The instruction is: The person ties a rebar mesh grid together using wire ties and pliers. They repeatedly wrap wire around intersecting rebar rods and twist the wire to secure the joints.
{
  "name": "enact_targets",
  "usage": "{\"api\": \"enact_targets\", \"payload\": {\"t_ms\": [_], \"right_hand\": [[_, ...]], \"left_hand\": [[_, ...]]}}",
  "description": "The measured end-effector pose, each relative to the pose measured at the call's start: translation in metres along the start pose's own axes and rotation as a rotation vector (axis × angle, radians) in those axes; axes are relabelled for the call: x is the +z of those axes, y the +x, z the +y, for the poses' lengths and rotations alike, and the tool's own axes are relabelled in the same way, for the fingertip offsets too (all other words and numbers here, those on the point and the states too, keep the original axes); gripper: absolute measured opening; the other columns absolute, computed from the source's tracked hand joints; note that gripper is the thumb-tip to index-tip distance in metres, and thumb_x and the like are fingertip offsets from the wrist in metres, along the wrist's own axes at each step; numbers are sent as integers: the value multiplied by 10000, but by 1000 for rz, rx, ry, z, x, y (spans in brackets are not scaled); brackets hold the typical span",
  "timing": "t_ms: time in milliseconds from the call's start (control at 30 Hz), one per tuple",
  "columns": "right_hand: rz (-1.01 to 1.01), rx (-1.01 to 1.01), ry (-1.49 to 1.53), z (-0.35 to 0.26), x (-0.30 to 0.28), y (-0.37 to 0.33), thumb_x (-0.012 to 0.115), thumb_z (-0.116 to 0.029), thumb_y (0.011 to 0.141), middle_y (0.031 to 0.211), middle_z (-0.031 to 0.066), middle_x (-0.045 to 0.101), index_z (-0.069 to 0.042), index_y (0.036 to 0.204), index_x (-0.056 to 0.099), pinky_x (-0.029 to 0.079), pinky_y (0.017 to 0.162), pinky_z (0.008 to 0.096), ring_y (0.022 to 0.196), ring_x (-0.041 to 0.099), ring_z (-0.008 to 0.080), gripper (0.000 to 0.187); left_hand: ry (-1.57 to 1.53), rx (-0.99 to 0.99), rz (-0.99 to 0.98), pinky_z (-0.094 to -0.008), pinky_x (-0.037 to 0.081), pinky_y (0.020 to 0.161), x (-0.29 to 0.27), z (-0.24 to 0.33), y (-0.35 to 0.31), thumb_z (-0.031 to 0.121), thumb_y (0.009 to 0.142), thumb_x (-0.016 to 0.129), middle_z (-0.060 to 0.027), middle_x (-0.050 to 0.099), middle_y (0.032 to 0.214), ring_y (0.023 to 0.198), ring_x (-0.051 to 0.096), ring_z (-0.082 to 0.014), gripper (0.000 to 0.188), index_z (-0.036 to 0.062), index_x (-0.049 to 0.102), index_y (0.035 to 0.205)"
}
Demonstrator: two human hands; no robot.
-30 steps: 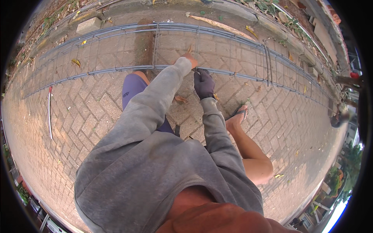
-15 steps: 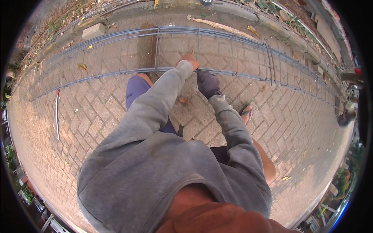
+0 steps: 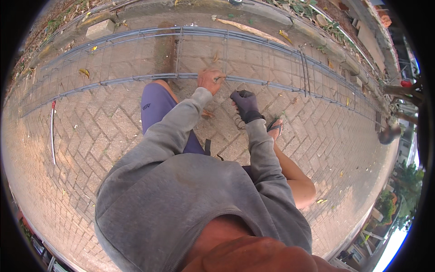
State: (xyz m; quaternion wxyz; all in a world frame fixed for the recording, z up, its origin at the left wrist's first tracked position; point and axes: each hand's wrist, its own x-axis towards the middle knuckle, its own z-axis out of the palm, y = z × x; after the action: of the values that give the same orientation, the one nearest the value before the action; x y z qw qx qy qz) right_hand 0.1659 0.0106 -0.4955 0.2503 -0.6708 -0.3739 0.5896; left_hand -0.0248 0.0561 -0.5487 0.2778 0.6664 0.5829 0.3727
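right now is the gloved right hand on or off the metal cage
Off: bare paving shows between the gloved right hand and the near bars of the metal cage.

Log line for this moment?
left hand: bare, at metal cage; right hand: gloved, curled, contents unclear, off cage; red-ended rod: on paving

grey sweatshirt [image 3: 195, 195], purple shorts [image 3: 155, 109], glove [image 3: 247, 103] perhaps fingerless

The cage [image 3: 247, 80] spans the paving [image 3: 104, 131] left to right. A beam [image 3: 166, 53] lies crosswise beneath it. Beyond the cage runs the curb [image 3: 267, 17]; a block [image 3: 100, 29] sits far left. A rod [image 3: 53, 133] lies left, on the near side. The left hand [image 3: 209, 80] is at the cage's near edge; the right hand [image 3: 246, 102] is nearer, to its right.
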Motion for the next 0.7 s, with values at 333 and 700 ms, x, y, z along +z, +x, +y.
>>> {"api": "enact_targets", "payload": {"t_ms": [333,700], "right_hand": [[108,-706,-967,-30,51,-16,617,-352,955,848,212,695,-56,840,680,525,708,527,826,677,440,323],[111,-224,-1064,-18,18,37,530,-284,968,961,256,728,-39,947,762,546,865,538,963,694,446,338]], "left_hand": [[73,331,98,-417,459,930,2,-9,-6,113,732,811,2,729,983,972,655,-257,211,161,794,936],[111,258,156,-411,498,771,18,-12,3,106,730,802,-36,713,892,908,654,-268,80,122,763,798]]}}
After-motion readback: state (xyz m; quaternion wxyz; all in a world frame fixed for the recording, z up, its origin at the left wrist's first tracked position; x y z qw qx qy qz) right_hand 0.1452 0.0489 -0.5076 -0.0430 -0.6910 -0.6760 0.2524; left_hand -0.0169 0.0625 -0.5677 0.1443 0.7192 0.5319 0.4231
